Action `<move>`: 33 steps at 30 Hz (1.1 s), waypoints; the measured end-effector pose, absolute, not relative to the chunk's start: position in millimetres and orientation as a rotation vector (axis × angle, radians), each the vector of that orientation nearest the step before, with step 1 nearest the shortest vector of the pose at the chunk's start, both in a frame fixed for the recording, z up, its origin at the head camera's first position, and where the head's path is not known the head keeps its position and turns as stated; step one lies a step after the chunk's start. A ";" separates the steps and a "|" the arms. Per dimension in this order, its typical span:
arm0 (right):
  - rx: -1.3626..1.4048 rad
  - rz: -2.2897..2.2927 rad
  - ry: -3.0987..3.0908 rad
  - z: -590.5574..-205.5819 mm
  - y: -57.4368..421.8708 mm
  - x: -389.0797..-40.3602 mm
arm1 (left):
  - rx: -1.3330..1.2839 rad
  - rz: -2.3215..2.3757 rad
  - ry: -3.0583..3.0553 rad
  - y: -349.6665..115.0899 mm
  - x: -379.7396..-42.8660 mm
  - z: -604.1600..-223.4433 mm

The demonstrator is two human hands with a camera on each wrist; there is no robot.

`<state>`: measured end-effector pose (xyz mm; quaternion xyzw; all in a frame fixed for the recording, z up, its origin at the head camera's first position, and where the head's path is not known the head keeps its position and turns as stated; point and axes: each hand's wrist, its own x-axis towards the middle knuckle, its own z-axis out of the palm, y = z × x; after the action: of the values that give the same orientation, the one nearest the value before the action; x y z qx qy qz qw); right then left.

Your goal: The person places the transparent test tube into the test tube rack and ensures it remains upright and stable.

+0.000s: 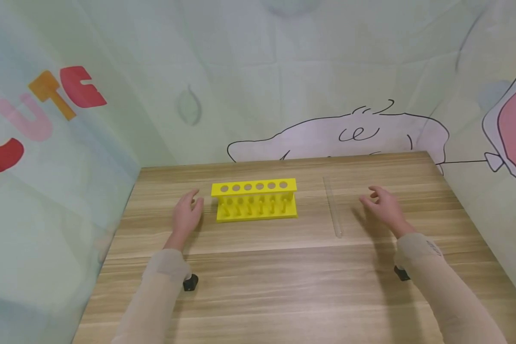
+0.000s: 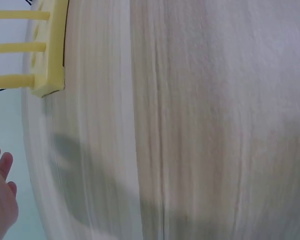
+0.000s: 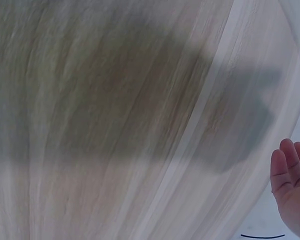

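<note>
A yellow test tube rack (image 1: 258,219) with a row of round holes and pegs below stands on the table. Just left of it is my left hand (image 1: 187,215), fingers relaxed and holding nothing. In the left wrist view the rack's end (image 2: 51,55) shows at the top left, and the left hand (image 2: 1,195) at the lower left edge. A clear glass test tube (image 1: 333,208) lies to the right of the rack. Further right, my right hand (image 1: 386,209) hovers with loosely bent fingers and nothing in them; the right wrist view shows this hand (image 3: 292,185) at its right edge.
The wood-grain table (image 1: 266,286) reaches back to a printed cloth backdrop (image 1: 163,86) with letters and a cartoon outline. Cloth also hangs along the left and right sides. A small black device (image 1: 190,282) sits under the left wrist, another (image 1: 401,273) under the right.
</note>
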<state>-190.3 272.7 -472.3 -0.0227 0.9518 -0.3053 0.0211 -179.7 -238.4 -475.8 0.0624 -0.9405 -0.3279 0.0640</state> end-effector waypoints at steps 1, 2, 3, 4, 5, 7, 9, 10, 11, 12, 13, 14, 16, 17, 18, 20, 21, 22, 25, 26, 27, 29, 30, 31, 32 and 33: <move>-0.062 -0.950 2.944 -472.1 271.8 -190.4 | 0.193 -1.015 -2.823 -237.4 -180.4 -476.2; -0.054 -0.959 2.936 -471.7 270.5 -190.5 | 0.197 -1.041 -2.804 -236.3 -181.2 -476.7; -0.050 -0.965 2.927 -471.4 269.3 -190.6 | 0.203 -1.061 -2.789 -235.2 -181.9 -477.1; -0.045 -0.963 2.924 -471.4 268.4 -190.8 | 0.211 -1.081 -2.775 -234.2 -182.6 -477.9; -0.043 -0.968 2.920 -471.5 267.5 -191.0 | 0.213 -1.104 -2.763 -233.2 -183.3 -478.3; -0.038 -0.972 2.913 -471.5 265.3 -191.3 | 0.230 -1.161 -2.733 -230.9 -184.4 -479.0; -0.036 -0.984 2.907 -472.3 263.6 -192.1 | 0.242 -1.216 -2.707 -228.7 -185.3 -479.4; -0.036 -0.989 2.908 -473.0 263.1 -192.6 | 0.250 -1.245 -2.693 -227.4 -185.7 -479.4; -0.040 -0.993 2.910 -473.7 262.4 -193.1 | 0.258 -1.277 -2.676 -225.9 -185.9 -478.8; -0.040 -0.992 2.911 -474.4 261.7 -193.6 | 0.270 -1.301 -2.660 -224.6 -186.0 -478.5; -0.042 -0.991 2.914 -475.1 261.1 -194.1 | 0.278 -1.317 -2.652 -223.4 -186.2 -478.3; -0.043 -0.990 2.914 -475.6 260.7 -194.6 | 0.290 -1.336 -2.639 -222.1 -186.4 -477.8; -0.039 -0.982 2.911 -476.4 259.9 -195.6 | 0.313 -1.360 -2.624 -219.3 -186.5 -476.2; -0.035 -0.984 2.905 -476.4 259.4 -196.0 | 0.323 -1.371 -2.617 -218.1 -186.6 -475.5; -0.032 -0.983 2.898 -476.2 258.9 -196.4 | 0.332 -1.378 -2.611 -216.9 -186.9 -474.9; -0.029 -0.992 2.882 -475.1 257.4 -196.9 | 0.353 -1.395 -2.601 -214.6 -187.7 -473.6; -0.032 -0.993 2.879 -474.6 256.7 -197.3 | 0.360 -1.403 -2.599 -213.6 -188.3 -473.3; -0.035 -0.998 2.875 -473.9 255.7 -197.4 | 0.366 -1.411 -2.594 -212.9 -189.3 -473.6; -0.053 -0.995 2.889 -472.1 252.1 -198.1 | 0.384 -1.448 -2.579 -210.3 -191.5 -473.9; -0.057 -0.991 2.896 -471.9 251.0 -198.3 | 0.387 -1.458 -2.571 -209.3 -192.3 -474.0; -0.058 -0.987 2.900 -471.9 250.0 -198.5 | 0.389 -1.470 -2.567 -208.3 -192.9 -474.0; -0.058 -0.989 2.904 -472.3 247.9 -198.9 | 0.393 -1.490 -2.556 -205.8 -193.5 -473.4; -0.055 -0.992 2.901 -472.7 246.9 -199.2 | 0.397 -1.497 -2.554 -204.6 -193.8 -472.8; -0.051 -0.997 2.898 -473.2 245.9 -199.3 | 0.401 -1.503 -2.555 -203.2 -194.1 -472.2; -0.051 -1.000 2.895 -473.6 245.0 -199.6 | 0.404 -1.504 -2.560 -202.0 -194.4 -471.8; -0.048 -1.005 2.893 -474.3 244.0 -199.9 | 0.406 -1.510 -2.562 -200.7 -194.5 -471.2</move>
<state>-199.9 244.0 -474.3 -0.0157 0.9438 -0.3278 0.0396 -194.5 -200.7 -471.2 0.1349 -0.8516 -0.5017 0.0699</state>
